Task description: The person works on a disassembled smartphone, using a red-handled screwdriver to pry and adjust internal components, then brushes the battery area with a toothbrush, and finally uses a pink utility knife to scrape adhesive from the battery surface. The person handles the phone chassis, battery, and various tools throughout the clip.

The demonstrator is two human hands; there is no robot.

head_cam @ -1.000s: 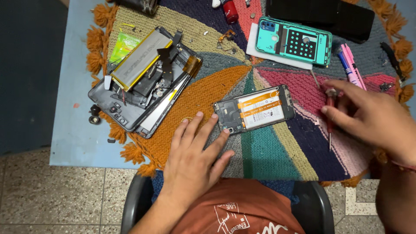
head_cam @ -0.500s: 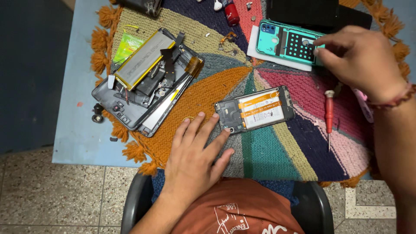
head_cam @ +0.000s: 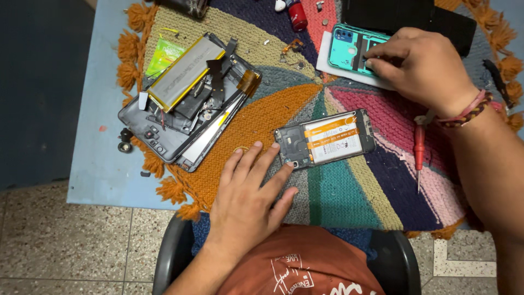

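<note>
So the small opened phone (head_cam: 325, 143) sits mid-frame on the knitted mat (head_cam: 349, 202), back already off, battery with its orange-and-white label showing. My left hand (head_cam: 248, 205) lies flat beside it, fingers spread, fingertips just touching its lower left corner. My right hand (head_cam: 423, 68) is at the upper right, fingers pinched together on the inside of the teal back cover (head_cam: 349, 49), which lies on a white sheet; can't tell if I'm gripping anything tiny. By my reckoning, teardown's done and reassembly's still ahead. A red screwdriver (head_cam: 418, 150) lies idle under my wrist. Upper left: a gutted grey tablet (head_cam: 183, 101) with a silver battery, and a green packet (head_cam: 162, 56) beside it on the blue desk (head_cam: 101, 164).
</note>
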